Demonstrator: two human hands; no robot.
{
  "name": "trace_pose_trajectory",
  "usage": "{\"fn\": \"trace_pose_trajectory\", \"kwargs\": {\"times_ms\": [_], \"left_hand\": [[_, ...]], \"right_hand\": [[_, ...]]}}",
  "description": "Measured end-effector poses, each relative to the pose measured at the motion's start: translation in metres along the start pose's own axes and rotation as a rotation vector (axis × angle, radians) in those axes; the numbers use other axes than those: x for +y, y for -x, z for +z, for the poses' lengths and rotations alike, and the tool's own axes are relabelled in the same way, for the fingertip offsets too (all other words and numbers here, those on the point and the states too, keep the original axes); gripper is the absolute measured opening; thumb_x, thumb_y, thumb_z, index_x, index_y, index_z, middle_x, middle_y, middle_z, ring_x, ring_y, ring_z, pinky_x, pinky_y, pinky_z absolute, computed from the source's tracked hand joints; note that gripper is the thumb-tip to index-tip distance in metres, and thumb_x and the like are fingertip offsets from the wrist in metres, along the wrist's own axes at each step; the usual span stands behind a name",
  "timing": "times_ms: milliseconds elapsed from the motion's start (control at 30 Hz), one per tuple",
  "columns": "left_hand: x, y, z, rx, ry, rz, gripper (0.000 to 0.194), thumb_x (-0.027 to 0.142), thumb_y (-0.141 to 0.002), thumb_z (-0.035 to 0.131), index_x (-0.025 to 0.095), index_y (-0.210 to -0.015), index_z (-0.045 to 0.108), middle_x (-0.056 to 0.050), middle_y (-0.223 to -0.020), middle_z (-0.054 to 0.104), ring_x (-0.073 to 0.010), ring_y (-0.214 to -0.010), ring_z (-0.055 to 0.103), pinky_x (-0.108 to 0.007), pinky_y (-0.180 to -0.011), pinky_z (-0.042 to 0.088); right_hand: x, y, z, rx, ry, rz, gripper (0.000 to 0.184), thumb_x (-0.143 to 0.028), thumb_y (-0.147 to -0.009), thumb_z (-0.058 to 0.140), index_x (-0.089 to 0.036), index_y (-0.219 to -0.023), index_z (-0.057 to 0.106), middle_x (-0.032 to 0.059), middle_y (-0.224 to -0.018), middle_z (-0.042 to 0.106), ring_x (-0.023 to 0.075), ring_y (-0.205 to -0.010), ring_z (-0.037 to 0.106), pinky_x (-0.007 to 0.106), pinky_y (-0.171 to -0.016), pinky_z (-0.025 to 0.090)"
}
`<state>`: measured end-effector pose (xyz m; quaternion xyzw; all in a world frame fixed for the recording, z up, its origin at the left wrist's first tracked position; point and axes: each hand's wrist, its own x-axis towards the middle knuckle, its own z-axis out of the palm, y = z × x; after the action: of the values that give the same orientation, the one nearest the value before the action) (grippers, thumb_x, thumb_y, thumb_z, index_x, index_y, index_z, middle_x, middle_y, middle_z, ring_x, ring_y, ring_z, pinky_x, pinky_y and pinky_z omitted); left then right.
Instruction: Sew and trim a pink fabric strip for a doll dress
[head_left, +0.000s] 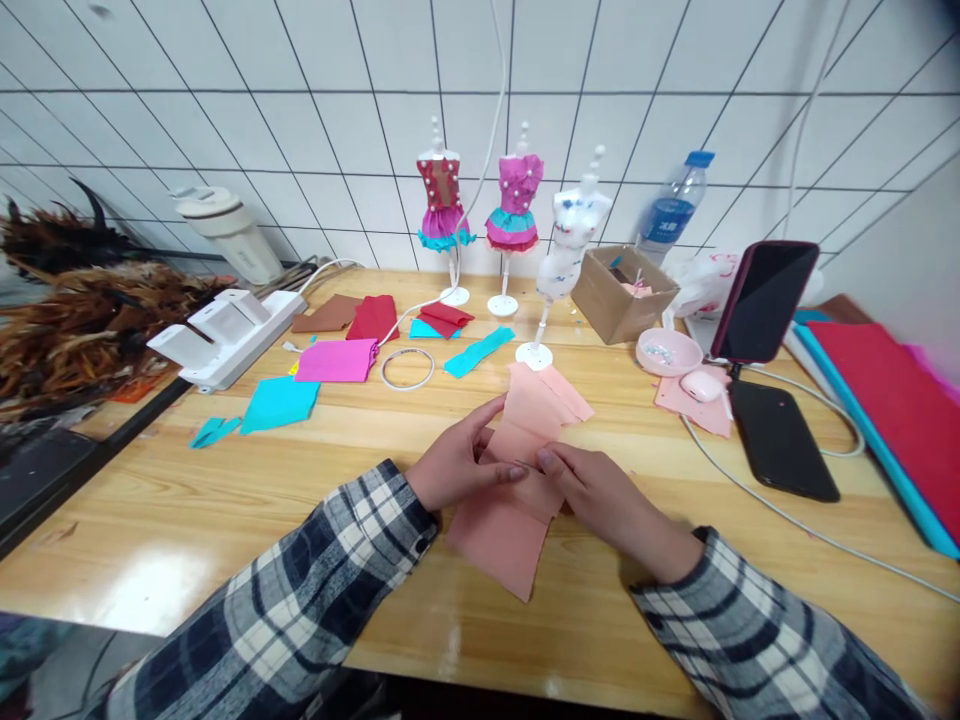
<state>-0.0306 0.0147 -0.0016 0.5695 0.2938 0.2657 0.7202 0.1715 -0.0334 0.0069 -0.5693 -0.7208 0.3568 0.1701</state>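
A strip of pink crepe paper [502, 545] is pinched between my two hands, just above the wooden table. My left hand [469, 460] grips its left side, thumb on top and fingers partly hidden beneath. On the right edge, my right hand [600, 490] pinches the paper between thumb and fingers. Beyond my hands, another pink piece [566, 392] lies near the base of a small white dress-form mannequin [577, 225] with a patterned white covering. Two more mannequins stand behind, one in a red and magenta paper dress [440, 195], the other in a pink paper dress [517, 195].
Turquoise [281, 403], magenta [337, 360] and red paper pieces [373, 318] lie left. A power strip [232, 335] and cup [229, 230] stand farther left. At right are a cardboard box [622, 295], pink bowl [669, 352], propped phone [766, 300] and white cable [795, 540].
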Motion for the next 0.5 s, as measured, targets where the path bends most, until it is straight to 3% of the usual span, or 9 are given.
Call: {"fn": "trace_pose_trajectory", "kwargs": {"times_ms": [233, 500], "left_hand": [[0.0001, 0.0005, 0.0039, -0.004, 0.021, 0.014, 0.087, 0.025, -0.074, 0.079, 0.023, -0.147, 0.032, -0.009, -0.104, 0.072, -0.0251, -0.092, 0.071, -0.031, -0.072, 0.056], [-0.0027, -0.0006, 0.0022, 0.046, -0.110, -0.002, 0.095, 0.030, -0.073, 0.079, 0.022, -0.151, 0.025, -0.010, -0.100, 0.072, -0.0262, -0.090, 0.070, -0.035, -0.072, 0.055]], "right_hand": [[0.0009, 0.0004, 0.0010, -0.003, 0.006, 0.002, 0.048, -0.052, -0.100, 0.025, -0.022, -0.078, 0.055, 0.0024, -0.078, 0.066, 0.0187, -0.071, 0.058, 0.028, -0.062, 0.036], [0.0040, -0.0002, 0.0023, -0.015, 0.015, 0.003, 0.049, -0.051, -0.100, 0.024, -0.022, -0.084, 0.060, 0.0044, -0.081, 0.068, 0.0201, -0.075, 0.060, 0.030, -0.066, 0.040]]}}
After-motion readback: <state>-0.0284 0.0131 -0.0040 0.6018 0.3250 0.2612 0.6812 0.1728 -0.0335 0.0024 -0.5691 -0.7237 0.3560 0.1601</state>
